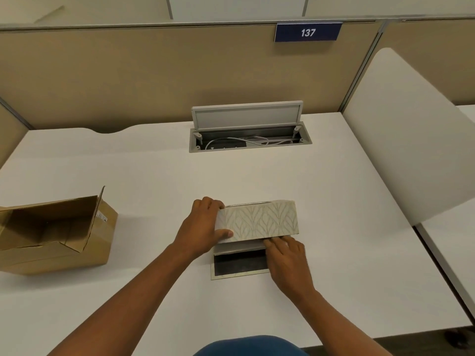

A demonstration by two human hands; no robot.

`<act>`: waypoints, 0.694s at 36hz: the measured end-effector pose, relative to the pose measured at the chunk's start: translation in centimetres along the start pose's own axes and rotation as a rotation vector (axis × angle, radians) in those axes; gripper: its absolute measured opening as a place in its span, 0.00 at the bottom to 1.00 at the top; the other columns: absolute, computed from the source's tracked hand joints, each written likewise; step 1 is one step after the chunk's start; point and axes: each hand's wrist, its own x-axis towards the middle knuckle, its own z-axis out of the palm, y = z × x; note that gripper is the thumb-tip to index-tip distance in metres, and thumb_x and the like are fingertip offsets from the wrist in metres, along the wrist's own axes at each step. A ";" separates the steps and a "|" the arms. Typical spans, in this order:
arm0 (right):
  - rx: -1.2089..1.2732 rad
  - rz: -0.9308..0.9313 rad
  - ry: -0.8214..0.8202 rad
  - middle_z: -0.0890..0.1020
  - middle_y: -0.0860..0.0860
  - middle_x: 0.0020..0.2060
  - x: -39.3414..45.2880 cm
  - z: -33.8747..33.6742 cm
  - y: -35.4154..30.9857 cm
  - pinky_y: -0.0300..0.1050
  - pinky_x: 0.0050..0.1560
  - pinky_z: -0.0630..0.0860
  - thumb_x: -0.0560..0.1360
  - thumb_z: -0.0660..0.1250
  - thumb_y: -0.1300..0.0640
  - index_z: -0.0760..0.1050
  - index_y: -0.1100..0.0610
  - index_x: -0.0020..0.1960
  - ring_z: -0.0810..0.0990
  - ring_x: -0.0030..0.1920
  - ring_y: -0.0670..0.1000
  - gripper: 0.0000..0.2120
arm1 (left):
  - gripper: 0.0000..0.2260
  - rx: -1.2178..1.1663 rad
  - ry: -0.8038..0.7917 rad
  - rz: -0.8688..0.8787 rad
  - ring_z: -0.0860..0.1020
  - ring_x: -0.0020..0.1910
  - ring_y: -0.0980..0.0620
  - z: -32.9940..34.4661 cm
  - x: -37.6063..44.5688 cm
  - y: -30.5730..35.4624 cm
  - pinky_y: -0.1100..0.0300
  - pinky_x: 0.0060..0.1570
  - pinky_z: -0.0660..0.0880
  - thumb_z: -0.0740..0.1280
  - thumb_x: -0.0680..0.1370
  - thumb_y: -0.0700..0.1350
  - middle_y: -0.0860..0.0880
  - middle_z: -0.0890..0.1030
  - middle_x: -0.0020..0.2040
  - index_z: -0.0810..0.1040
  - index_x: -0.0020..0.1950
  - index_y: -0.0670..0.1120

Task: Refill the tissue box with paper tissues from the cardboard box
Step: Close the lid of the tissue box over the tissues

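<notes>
A cream tissue box (pixel 262 219) with a leaf pattern lies on its side in the middle of the white desk. My left hand (pixel 203 227) grips its left end, thumb on the patterned face. Its bottom panel (pixel 239 265), dark inside with a pale rim, folds out flat toward me. My right hand (pixel 288 260) rests its fingertips on the panel's hinge edge, just under the box. An open brown cardboard box (pixel 51 235) sits at the left of the desk; its visible inside looks bare. No tissues are in sight.
An open cable hatch (pixel 249 129) with a raised grey lid and white cords is set in the desk behind the tissue box. Beige partitions stand at the back, with a blue sign "137" (pixel 308 32). A white divider panel (pixel 406 140) bounds the right side.
</notes>
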 end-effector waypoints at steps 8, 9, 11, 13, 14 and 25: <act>0.468 0.576 0.158 0.77 0.44 0.57 -4.1 -3.1 2.3 0.42 0.49 0.77 0.79 0.67 0.55 0.73 0.44 0.64 0.78 0.54 0.45 0.15 | 0.30 -0.024 0.033 0.034 0.65 0.59 0.56 0.8 -1.8 0.1 0.63 0.47 0.72 0.78 0.68 0.58 0.52 0.69 0.61 0.69 0.64 0.50; 0.528 0.613 0.143 0.77 0.43 0.56 -3.7 -3.4 2.4 0.37 0.46 0.76 0.79 0.65 0.51 0.71 0.42 0.64 0.78 0.53 0.43 0.15 | 0.30 -0.023 0.036 0.046 0.64 0.59 0.56 0.9 -2.1 0.1 0.64 0.47 0.72 0.78 0.68 0.58 0.53 0.69 0.61 0.69 0.63 0.51; 0.633 0.655 0.112 0.78 0.43 0.58 -2.7 -3.8 2.4 0.33 0.47 0.73 0.80 0.61 0.46 0.71 0.41 0.66 0.78 0.55 0.39 0.15 | 0.29 -0.026 0.046 0.076 0.64 0.58 0.56 1.4 -2.7 0.1 0.65 0.46 0.70 0.79 0.67 0.58 0.54 0.69 0.60 0.69 0.61 0.51; 0.742 0.707 0.105 0.79 0.44 0.61 -1.8 -4.0 2.2 0.34 0.52 0.72 0.81 0.57 0.44 0.72 0.44 0.68 0.77 0.58 0.41 0.17 | 0.29 -0.022 0.054 0.105 0.66 0.58 0.55 1.8 -3.5 0.0 0.64 0.47 0.69 0.79 0.66 0.58 0.54 0.70 0.59 0.70 0.59 0.52; 0.797 0.733 0.116 0.79 0.46 0.61 -1.3 -4.1 2.0 0.36 0.55 0.72 0.81 0.56 0.43 0.73 0.46 0.68 0.78 0.60 0.43 0.19 | 0.28 -0.016 0.062 0.123 0.67 0.57 0.54 2.1 -3.8 -0.1 0.64 0.47 0.70 0.80 0.65 0.57 0.53 0.70 0.58 0.70 0.57 0.51; 0.885 0.795 0.139 0.81 0.46 0.55 -2.0 -3.1 1.1 0.40 0.55 0.74 0.78 0.58 0.41 0.76 0.48 0.61 0.78 0.56 0.43 0.18 | 0.24 0.043 0.079 0.203 0.73 0.54 0.47 5.1 -7.6 -0.1 0.58 0.45 0.78 0.82 0.64 0.50 0.46 0.75 0.57 0.74 0.53 0.47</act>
